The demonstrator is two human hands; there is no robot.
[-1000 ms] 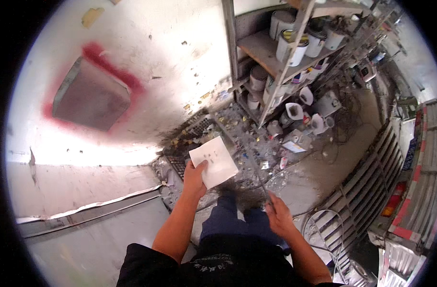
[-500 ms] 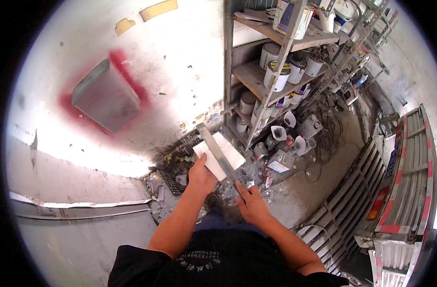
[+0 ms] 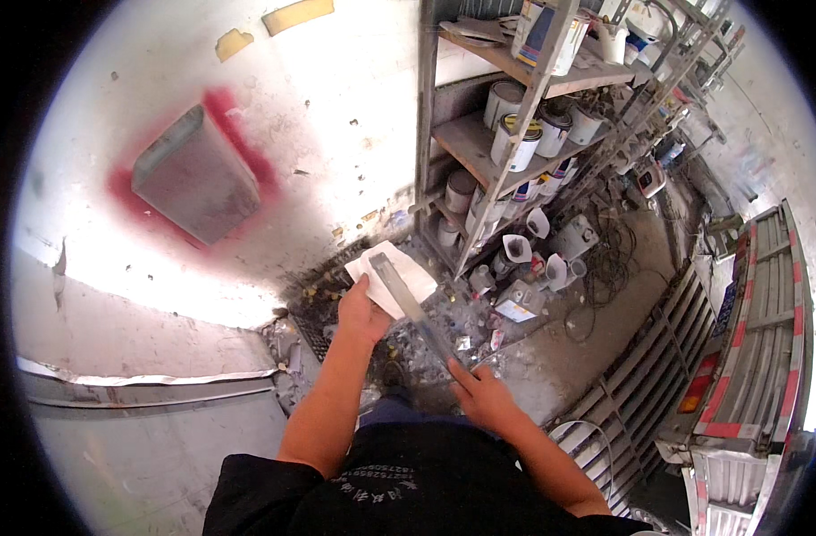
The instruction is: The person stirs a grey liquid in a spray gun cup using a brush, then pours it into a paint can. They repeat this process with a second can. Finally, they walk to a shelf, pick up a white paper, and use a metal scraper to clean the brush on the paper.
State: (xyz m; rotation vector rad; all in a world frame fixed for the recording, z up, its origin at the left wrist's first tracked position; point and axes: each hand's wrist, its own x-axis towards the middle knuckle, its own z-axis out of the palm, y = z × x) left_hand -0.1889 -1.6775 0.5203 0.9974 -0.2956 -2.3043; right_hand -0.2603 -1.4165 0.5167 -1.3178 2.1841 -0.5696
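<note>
Swung from flat-on to edge-on within the last second: long grey metal strip [image 3: 414, 308], earlier hidden behind the white sheet, now lying diagonally across it. Shifted upward too, the view, taking in more of the shelving. Judged: wiping or cleaning stroke along the strip in progress, roughly mid-way.

Left hand [image 3: 361, 313] closed around the lower edge of a white cloth or paper sheet [image 3: 392, 275], pressing it against the strip's upper end. Right hand [image 3: 482, 399] pinching the strip's lower end, fingers curled. Both held out in front of the torso, above a littered floor and just in front of the shelf foot.

Containers: metal shelving rack [image 3: 469, 143] stacked with paint cans [image 3: 513, 141], mostly lidded, several streaked with drips; contents not visible. White plastic mixing cups [image 3: 518, 248] on the floor beside the rack, some tipped, interiors too small to read. Square canister [image 3: 545, 34] on the top shelf, closed.

Elsewhere: grey panel [image 3: 193, 174] propped on the wall, ringed by red overspray. Floor drain grate [image 3: 320, 313] below the left hand, dark, partly covered.
</note>
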